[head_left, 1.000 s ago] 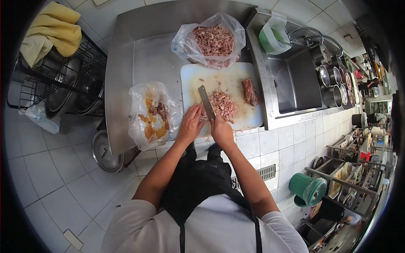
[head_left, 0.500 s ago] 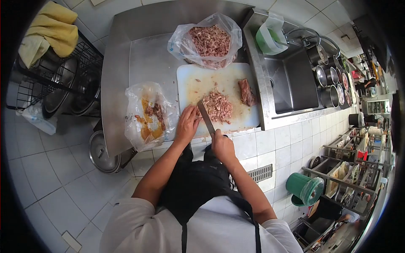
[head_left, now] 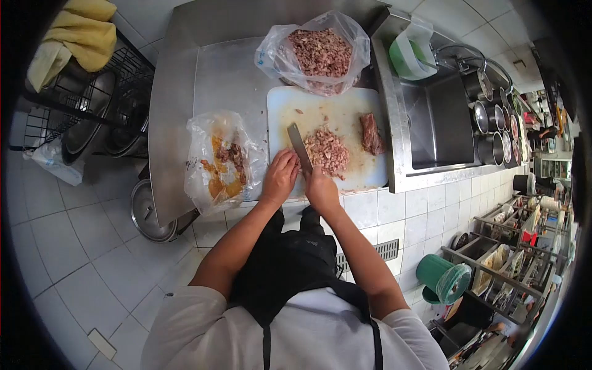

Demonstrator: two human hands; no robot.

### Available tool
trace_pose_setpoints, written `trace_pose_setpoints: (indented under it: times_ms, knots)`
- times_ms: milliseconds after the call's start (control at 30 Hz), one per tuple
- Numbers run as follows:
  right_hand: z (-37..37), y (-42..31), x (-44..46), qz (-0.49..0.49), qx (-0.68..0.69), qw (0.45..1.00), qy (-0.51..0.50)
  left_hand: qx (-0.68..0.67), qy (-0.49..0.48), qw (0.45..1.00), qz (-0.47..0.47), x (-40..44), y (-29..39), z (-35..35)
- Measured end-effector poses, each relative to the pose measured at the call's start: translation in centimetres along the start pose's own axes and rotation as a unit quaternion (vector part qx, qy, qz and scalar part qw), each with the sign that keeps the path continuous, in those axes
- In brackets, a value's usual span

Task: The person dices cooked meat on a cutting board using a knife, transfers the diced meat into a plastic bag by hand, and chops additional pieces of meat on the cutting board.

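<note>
My right hand (head_left: 322, 190) is closed round the handle of a knife (head_left: 298, 143), a broad-bladed one. Its blade points away from me, along the left side of a heap of chopped meat (head_left: 328, 152) on the white cutting board (head_left: 283, 106). Close against the blade's left side, my left hand (head_left: 282, 175) rests with curled fingers at the board's near left part. Whatever lies under those fingers is hidden. A larger uncut piece of meat (head_left: 372, 134) lies on the board's right side.
Beyond the board sits a clear plastic bag (head_left: 275, 50) full of chopped meat. Another plastic bag (head_left: 198, 179) with meat and yellowish bits lies left. To the right is a sink (head_left: 435, 123) with metal pots (head_left: 490, 148) beside it. A wire rack (head_left: 46, 132) stands at far left.
The knife and my right hand have moved forward, farther from me over the board. My left hand stays beside the blade. The whole view has shifted slightly.
</note>
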State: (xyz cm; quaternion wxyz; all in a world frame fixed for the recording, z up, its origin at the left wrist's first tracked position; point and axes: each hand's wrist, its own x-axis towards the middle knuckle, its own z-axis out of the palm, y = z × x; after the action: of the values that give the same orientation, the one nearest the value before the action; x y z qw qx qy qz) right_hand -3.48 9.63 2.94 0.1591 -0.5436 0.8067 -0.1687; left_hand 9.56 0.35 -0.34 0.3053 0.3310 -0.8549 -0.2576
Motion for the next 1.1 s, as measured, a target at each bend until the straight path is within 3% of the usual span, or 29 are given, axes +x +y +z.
trace_pose_setpoints:
  times_ms: [133, 233, 433, 667, 1100]
  knots:
    - [0.9, -0.7, 3.0, 0.010, 0.008, 1.000, 0.019, -0.002, 0.004, 1.000, 0.002, 0.1, -0.2, -0.1]
    - [1.1, 0.2, 0.1, -0.032, -0.004, 0.997, 0.065, -0.002, 0.004, 1.000, -0.004, 0.2, -0.1, 0.0]
    - [-3.8, 1.2, -8.5, 0.064, -0.020, 0.993, -0.097, -0.007, 0.000, 1.000, -0.020, -0.1, -0.1, -0.1]
    - [-8.2, 0.1, -9.2, 0.023, -0.007, 0.998, -0.061, -0.021, 0.002, 0.999, -0.039, -0.5, -0.3, -0.3]
    - [-3.9, -1.0, -6.7, 0.015, -0.027, 0.999, -0.020, 0.019, 0.047, 0.998, -0.038, -0.3, 0.3, 0.2]
